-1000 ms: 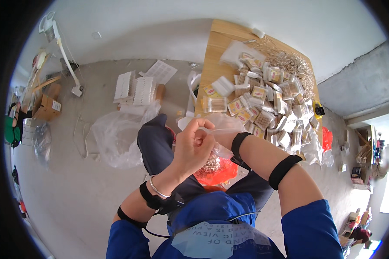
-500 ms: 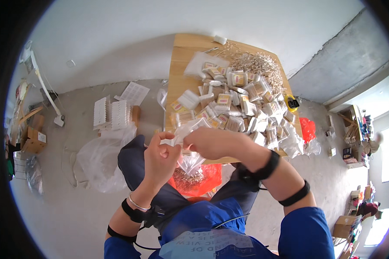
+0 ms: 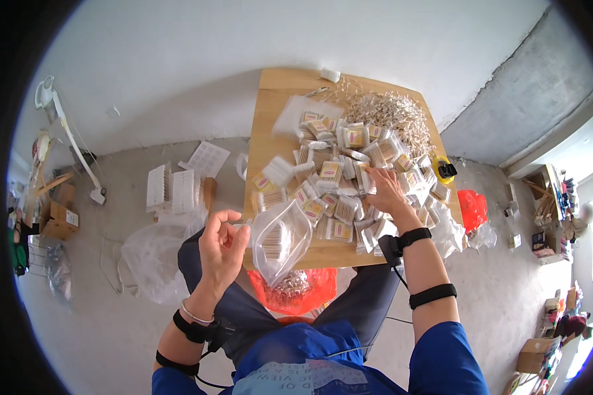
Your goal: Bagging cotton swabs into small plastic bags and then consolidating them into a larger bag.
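My left hand (image 3: 222, 249) is closed in a pinch on the edge of a clear plastic bag (image 3: 300, 245) at the table's near edge. The bag gapes open, and a bundle of cotton swabs (image 3: 272, 240) shows inside it. Over the heap of small cotton swab packs (image 3: 331, 172), my right hand (image 3: 387, 192) reaches with fingers apart. Its fingertips are at the packs, but nothing is visibly gripped. The packs are clear, some with yellow and white labels, and lie jumbled on the wooden table (image 3: 277, 85).
Loose cotton swabs (image 3: 392, 112) are piled at the table's far right, near a yellow roll (image 3: 445, 170). Below the near edge, a red bag (image 3: 293, 296) holds more swabs between my knees. White trays (image 3: 174, 187) and a large clear bag (image 3: 161, 257) lie on the left floor.
My right hand has left the bag and moved right and away onto the heap of packs. The bag now stands wider open, held by my left hand alone.
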Demonstrator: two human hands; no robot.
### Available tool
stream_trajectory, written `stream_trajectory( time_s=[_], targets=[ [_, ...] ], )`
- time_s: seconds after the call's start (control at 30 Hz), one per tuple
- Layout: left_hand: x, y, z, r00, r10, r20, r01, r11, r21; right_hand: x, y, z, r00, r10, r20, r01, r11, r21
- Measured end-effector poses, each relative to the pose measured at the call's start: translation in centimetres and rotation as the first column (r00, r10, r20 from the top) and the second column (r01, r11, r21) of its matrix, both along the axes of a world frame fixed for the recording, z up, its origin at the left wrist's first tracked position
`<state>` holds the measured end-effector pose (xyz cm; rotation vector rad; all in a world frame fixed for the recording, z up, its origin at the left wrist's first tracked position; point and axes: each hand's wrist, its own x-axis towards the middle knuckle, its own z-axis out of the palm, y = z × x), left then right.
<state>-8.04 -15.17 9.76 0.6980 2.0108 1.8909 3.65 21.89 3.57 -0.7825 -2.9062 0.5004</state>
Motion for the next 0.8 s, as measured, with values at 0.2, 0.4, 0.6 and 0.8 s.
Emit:
stream_trajectory(
  time_s=[0.2, 0.4, 0.6, 0.8],
  targets=[
    [-0.4, 0.8, 0.2, 0.998, 0.0, 0.058, -0.002, 0.999, 0.042, -0.8, 1.6, 0.8, 0.995, -0.019, -0.094, 0.019, 1.0, -0.005],
    [-0.4, 1.1, 0.2, 0.998, -0.041, 0.05, 0.038, 0.997, 0.06, -2.9, -0.4, 0.3, 0.939, -0.316, -0.14, 0.288, 0.939, -0.188],
    [0.0, 1.2, 0.7, 0.997, -0.082, 0.001, 0.082, 0.996, -0.021, -4.3, -1.1, 0.0, 0.933, -0.358, 0.03, 0.359, 0.926, -0.114],
    [0.3, 1.2, 1.5, 0.994, -0.071, 0.08, 0.066, 0.995, 0.072, -3.3, -0.5, 0.2, 0.946, -0.304, -0.109, 0.267, 0.926, -0.266]
  ],
)
